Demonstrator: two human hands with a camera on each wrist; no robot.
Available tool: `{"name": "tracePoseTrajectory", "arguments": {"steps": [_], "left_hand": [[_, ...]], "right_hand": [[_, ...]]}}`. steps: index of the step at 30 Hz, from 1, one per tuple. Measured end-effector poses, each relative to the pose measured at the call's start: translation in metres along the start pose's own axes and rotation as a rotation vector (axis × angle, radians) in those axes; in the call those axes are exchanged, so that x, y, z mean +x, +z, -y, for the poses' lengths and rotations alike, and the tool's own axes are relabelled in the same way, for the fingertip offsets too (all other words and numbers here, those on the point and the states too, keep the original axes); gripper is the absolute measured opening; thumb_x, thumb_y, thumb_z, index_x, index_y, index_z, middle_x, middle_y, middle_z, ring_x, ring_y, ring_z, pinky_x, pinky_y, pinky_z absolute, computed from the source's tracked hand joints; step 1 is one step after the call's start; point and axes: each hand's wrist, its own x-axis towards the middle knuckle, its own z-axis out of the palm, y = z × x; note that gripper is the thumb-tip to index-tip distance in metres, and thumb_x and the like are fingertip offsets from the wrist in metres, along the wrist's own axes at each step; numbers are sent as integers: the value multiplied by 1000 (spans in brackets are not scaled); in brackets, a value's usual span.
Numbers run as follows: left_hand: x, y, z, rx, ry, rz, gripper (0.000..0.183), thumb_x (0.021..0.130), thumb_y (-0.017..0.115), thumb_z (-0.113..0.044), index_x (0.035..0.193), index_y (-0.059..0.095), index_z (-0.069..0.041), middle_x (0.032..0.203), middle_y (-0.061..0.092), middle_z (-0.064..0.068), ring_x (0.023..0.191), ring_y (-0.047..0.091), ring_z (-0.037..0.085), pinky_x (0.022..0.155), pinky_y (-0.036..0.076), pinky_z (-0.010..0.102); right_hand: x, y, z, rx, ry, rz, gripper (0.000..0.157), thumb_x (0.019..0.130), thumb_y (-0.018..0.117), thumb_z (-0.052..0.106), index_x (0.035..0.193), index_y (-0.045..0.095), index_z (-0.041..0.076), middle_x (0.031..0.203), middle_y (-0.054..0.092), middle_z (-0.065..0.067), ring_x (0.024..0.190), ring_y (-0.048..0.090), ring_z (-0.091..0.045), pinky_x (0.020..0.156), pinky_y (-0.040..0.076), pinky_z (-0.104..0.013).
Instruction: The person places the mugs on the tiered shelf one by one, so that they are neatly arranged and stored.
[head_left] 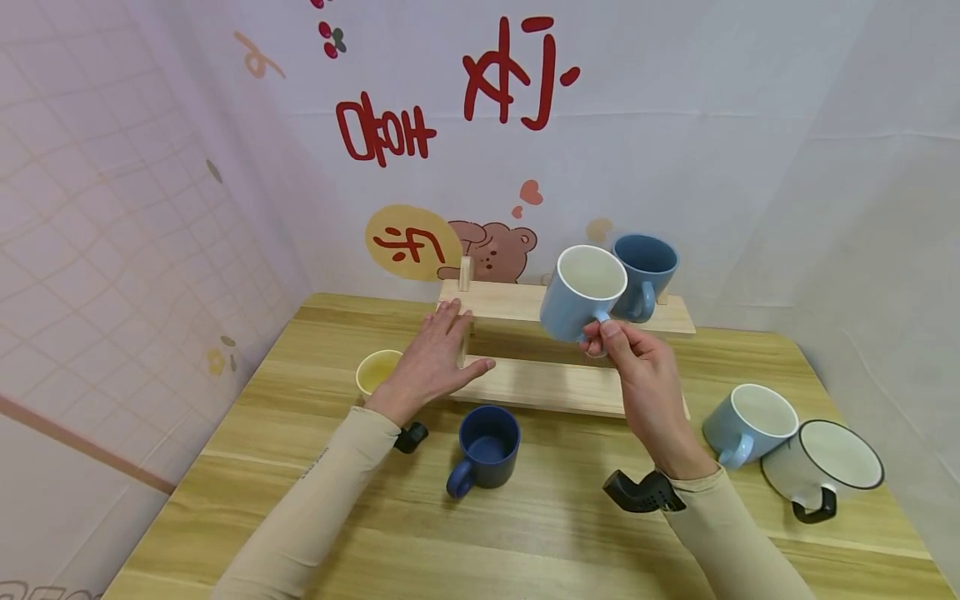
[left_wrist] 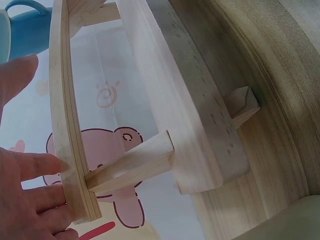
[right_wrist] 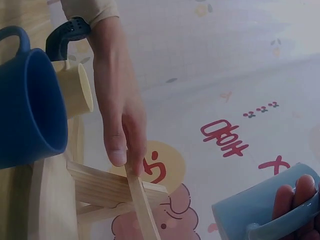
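My right hand pinches the handle of a light blue mug, raised and tilted in front of the upper board of a two-tier wooden rack. On that board's left end rest the outstretched fingers of my left hand, with the thumb spread to the right. The left wrist view shows these fingertips against the end of the board. Just behind the held mug, a darker blue mug stands on the rack's upper right. In the right wrist view, fingers curl through the handle of the light blue mug.
A navy mug stands on the table before the rack. Partly hidden behind my left hand is a yellow cup. At the right stand another light blue mug and a white mug with a black rim. Printed cloth hangs behind.
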Motion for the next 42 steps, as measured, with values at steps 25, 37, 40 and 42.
{"name": "tracePoseTrajectory", "arguments": {"steps": [25,37,40,42], "left_hand": [[1,0,-1,-4,-8,0,94,95,59,-67,159,38,-2,170,19,20,158,13,35,128,13,48],[0,0,1,-1,10,-33,91,96,60,-65,157,41,-1,169,23,21,157,17,36,126,18,51],[0,0,1,-6,5,-22,91,95,60,-65,158,40,-2,169,22,21,158,16,36,127,16,50],[0,-1,0,-7,4,-16,92,95,60,-65,158,40,-2,169,21,20,158,15,35,127,15,49]], "right_hand": [[37,16,-13,-22,6,-101,37,106,61,25,112,70,-11,84,72,1,98,67,-20,103,50,-30],[54,18,-32,-105,41,-121,43,107,60,29,118,68,-12,84,71,4,108,59,-20,108,44,-39],[56,18,-36,-124,54,-128,43,107,60,30,118,69,-11,85,71,4,109,58,-19,108,43,-38],[58,19,-38,-134,60,-136,43,107,60,30,119,70,-10,85,71,5,110,58,-18,106,43,-37]]}}
